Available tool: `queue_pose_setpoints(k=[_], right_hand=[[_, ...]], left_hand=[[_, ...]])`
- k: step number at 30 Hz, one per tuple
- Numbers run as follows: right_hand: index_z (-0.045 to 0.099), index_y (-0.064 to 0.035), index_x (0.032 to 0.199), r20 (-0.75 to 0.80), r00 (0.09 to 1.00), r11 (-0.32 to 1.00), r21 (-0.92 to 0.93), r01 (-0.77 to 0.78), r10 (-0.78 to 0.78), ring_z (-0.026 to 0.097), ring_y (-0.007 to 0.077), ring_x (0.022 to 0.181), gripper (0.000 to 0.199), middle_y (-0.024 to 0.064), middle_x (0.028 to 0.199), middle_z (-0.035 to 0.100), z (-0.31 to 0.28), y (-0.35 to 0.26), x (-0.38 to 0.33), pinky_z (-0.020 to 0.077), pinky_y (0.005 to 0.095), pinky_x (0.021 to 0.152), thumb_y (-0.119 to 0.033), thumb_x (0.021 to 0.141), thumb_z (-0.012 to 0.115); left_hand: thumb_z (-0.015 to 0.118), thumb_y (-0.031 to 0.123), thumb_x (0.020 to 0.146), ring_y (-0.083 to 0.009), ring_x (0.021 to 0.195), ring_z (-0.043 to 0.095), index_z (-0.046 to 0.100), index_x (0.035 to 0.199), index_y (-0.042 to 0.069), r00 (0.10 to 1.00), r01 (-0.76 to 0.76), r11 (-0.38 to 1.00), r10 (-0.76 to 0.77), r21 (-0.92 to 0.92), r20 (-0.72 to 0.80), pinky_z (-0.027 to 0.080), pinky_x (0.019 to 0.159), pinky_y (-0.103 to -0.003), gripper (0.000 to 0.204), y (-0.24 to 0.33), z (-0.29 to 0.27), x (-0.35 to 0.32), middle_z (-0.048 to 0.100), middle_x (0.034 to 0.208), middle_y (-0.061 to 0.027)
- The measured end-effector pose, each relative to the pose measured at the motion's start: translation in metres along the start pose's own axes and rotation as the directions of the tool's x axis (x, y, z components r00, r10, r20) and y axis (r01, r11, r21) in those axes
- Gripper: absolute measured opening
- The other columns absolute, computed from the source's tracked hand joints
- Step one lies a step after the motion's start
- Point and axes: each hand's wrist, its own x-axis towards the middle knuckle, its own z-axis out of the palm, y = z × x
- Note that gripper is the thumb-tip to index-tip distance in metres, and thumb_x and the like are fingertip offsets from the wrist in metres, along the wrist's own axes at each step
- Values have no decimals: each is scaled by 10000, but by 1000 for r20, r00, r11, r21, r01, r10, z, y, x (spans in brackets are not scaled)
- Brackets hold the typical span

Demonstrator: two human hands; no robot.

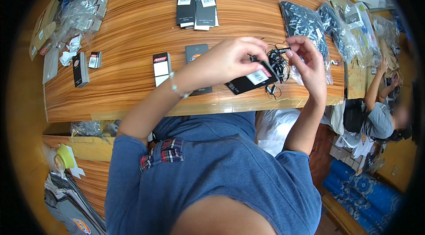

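Note:
My left hand (239, 60) is closed on the top end of a black hang tag (242, 85), which lies tilted and bears a white and red sticker. Between the thumb and fingers of my right hand (307, 55) is the small black end piece (284, 50) of a hang tag string. A tangled pile of black tag strings (277, 63) lies between the two hands, with a loose one (272, 90) just below it. Under my left forearm sits a stack of dark grey tags (195, 52), partly hidden. Left of it stands a stack of black-and-white tags (161, 67).
Strung tags (195, 9) lie in a bunch at the far middle. A plastic bag of black strings (303, 24) rests at the right. Small tag stacks (80, 70) and crumpled clear bags (79, 18) are at the left. Another person (380, 117) works beyond the table's right end.

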Motion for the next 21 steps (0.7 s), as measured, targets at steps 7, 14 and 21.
queue_pose_setpoints(k=[7, 14, 21], right_hand=[[546, -7, 958, 104, 995, 990, 142, -12, -2, 473, 50, 673, 180, -26, 733, 525, -10, 0, 1, 375, 185, 601, -30, 786, 594], [549, -5, 929, 73, 997, 730, 682, -37, -18, 458, 101, 601, 134, 34, 698, 527, -29, 35, -4, 364, 216, 562, -59, 808, 568], [544, -23, 955, 43, 993, 214, 977, -19, -108, 452, 152, 586, 139, 69, 748, 551, -23, 43, -7, 379, 272, 583, -110, 848, 524]], left_hand=[[576, 77, 820, -85, 795, 560, 582, 999, -34, 979, 149, 983, -132, -106, 155, 462, 726, -227, 210, -8, 7, 33, 622, 889, -52], [603, 84, 812, -70, 757, 562, 590, 995, -30, 981, 174, 978, -163, -112, 106, 460, 686, -208, 217, -7, 7, 18, 629, 862, -54], [610, 84, 806, -78, 760, 567, 601, 968, -27, 984, 165, 975, -151, -152, 95, 464, 692, -209, 196, -8, 13, 8, 623, 869, -52]])
